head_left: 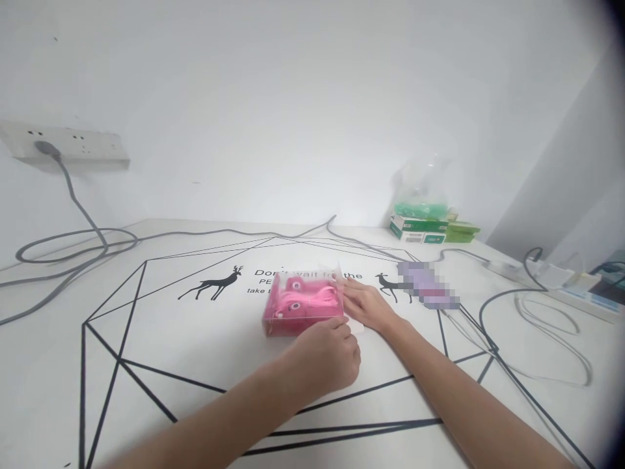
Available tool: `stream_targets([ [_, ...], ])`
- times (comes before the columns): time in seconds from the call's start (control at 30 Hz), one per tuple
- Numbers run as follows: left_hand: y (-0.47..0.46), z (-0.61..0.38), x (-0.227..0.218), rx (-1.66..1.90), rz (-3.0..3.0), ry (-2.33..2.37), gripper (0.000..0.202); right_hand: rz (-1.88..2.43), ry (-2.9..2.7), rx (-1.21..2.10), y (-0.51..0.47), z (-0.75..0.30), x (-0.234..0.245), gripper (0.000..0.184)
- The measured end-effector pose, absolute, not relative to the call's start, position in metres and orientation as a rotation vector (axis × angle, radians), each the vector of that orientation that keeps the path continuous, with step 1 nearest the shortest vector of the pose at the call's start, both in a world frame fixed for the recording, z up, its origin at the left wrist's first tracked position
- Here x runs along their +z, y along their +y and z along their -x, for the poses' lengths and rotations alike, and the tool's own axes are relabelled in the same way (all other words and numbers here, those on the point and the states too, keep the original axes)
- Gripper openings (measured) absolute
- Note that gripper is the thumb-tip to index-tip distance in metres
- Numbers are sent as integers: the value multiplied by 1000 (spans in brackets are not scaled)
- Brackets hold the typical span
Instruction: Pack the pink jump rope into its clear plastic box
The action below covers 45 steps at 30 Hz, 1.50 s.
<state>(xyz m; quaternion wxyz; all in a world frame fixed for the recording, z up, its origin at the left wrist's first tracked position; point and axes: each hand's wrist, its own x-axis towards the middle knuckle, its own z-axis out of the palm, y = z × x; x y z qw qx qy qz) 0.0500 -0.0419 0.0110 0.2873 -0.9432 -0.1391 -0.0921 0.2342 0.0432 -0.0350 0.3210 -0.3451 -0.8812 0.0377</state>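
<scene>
A clear plastic box (273, 326) lies on the table, holding a bright pink item with round eye shapes and a looped pink cord (317, 299). At the box's front right corner my left hand (327, 355) is closed, fingers curled against the edge; its fingertips are partly hidden. My right hand (366, 303) rests at the right end, its fingers stretched out and touching the box. Between the hands, a clear flap stands up at the far right corner, and a pale flat piece (358, 326) shows beside the box.
Grey cable (195, 233) runs along the back from a wall socket (90, 148). A pixelated purple thing (430, 286) with a white cable lies to the right. Behind it are stacked green and white boxes (417, 228) under a plastic bag. A power strip (576, 296) sits far right.
</scene>
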Motion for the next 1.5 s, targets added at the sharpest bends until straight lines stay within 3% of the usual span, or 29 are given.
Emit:
stream_targets([
  [0.13,-55,-60,-11,-117,2490,-581,18,921,-2295,100,42,-233,-33,40],
  [0.27,-70,-65,-28,-108,2429,-723,40,945,-2313,138,40,-233,-30,39],
  [0.37,-79,-70,-34,-183,2363,-808,43,970,-2317,163,42,-234,-32,38],
  [0.67,-84,-77,-44,-149,2428,-899,48,954,-2320,217,45,-236,-36,43],
  [0.97,-69,-74,-43,-336,2591,-932,53,991,-2096,34,43,-233,-35,39],
  [1.2,-66,-70,-44,-444,2799,-994,54,822,-2197,220,42,-231,-31,43],
  [1.5,-63,-70,-45,-541,2870,-1033,54,865,-2128,243,46,-230,-29,25],
])
